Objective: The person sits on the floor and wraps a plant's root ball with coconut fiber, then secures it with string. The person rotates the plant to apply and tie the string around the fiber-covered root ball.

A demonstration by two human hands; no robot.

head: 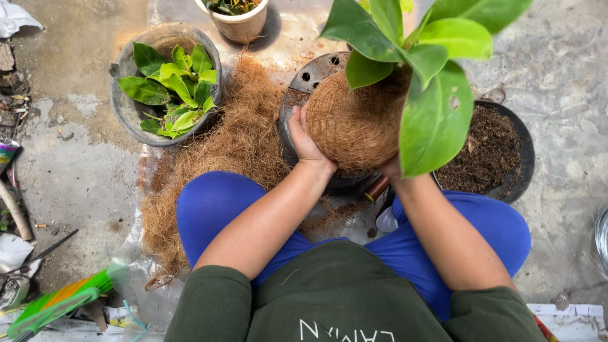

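Observation:
A round ball of brown coconut fibre [354, 123] with a green leafy plant [424, 57] growing from its top sits over a dark plastic pot [304, 82]. My left hand [305, 136] is pressed against the ball's left side, fingers curved around it. My right hand [391, 168] cups the ball's lower right, mostly hidden under a big leaf. Both hands hold the ball between my knees in blue trousers.
A loose heap of coconut fibre [215, 152] spreads on the concrete at left. Behind it stands a grey pot with a small green plant [170, 85]. A black pot of soil [491, 152] is at right, a cream pot [239, 22] at the top. Tools and clutter lie at far left.

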